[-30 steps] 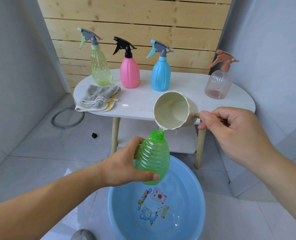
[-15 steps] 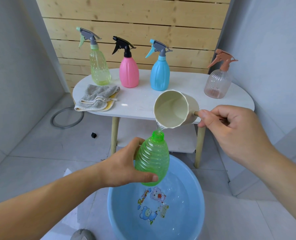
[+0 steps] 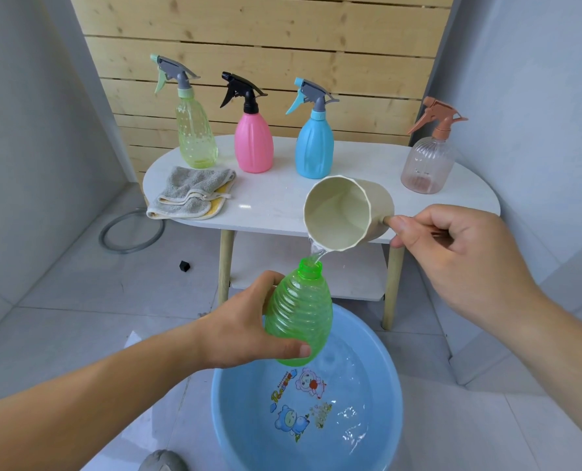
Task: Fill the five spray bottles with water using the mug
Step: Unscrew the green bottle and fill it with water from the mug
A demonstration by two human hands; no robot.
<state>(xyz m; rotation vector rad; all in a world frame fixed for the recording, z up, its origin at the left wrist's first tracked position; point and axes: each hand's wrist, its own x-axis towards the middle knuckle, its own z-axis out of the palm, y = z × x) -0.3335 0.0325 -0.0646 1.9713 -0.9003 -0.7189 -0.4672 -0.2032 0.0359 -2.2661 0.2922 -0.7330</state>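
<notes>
My left hand [image 3: 245,321] grips a ribbed green bottle [image 3: 299,317] with no spray head, held tilted over the blue basin [image 3: 389,375]. My right hand [image 3: 452,246] holds the handle of a cream mug [image 3: 344,212], tipped so a thin stream of water runs from its lip into the green bottle's open neck. On the white table [image 3: 276,205] stand a yellow-green spray bottle [image 3: 196,130], a pink one [image 3: 252,137], a blue one [image 3: 314,144] and a clear pinkish one [image 3: 429,161], all with trigger heads on.
A folded grey and yellow cloth [image 3: 191,193] lies on the table's left end. The basin holds water and sits on the tiled floor. A grey ring [image 3: 131,231] and a small black piece [image 3: 184,266] lie on the floor at left. Walls close both sides.
The mug has tipped slightly further and the water keeps running into the green bottle. Both hands stay almost where they were.
</notes>
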